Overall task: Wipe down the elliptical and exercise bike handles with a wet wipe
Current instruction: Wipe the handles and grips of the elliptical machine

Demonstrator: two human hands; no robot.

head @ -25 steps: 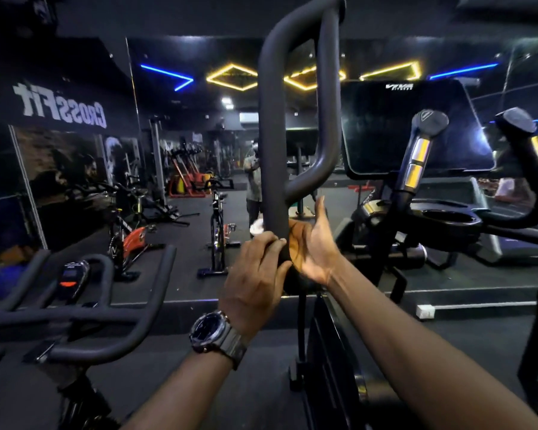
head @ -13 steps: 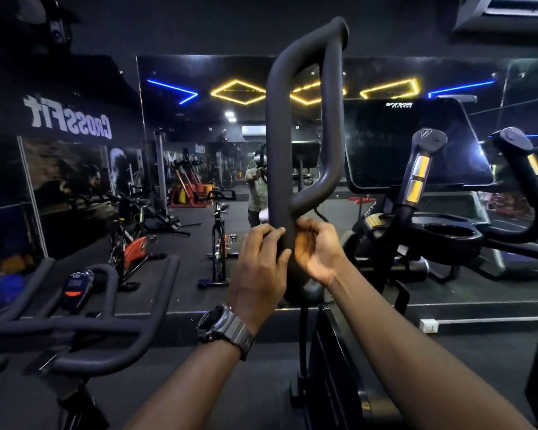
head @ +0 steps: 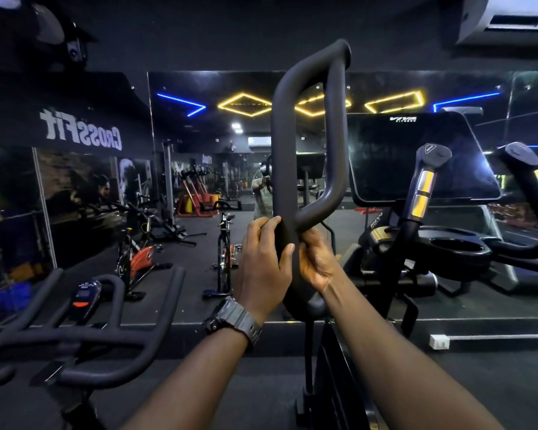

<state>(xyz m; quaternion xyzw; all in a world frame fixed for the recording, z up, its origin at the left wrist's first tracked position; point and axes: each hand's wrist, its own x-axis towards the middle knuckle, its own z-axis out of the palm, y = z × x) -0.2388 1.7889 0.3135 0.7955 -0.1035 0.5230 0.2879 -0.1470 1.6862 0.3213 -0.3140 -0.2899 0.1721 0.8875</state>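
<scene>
A tall black looped elliptical handle rises in the middle of the head view. My left hand, with a dark watch on its wrist, grips the lower part of the handle from the left. My right hand grips the same stretch from the right, just below the point where the loop rejoins the bar. No wet wipe shows in either hand. The exercise bike handlebars with a small console lie at the lower left.
The elliptical's console screen, a short grip with yellow bands and a cup holder stand to the right. A wall mirror ahead reflects spin bikes and a person. A white block lies on the floor.
My right hand, open beside the bar a second ago, has closed round the handle. Both hands have moved slightly up the bar, and the camera has tilted upward.
</scene>
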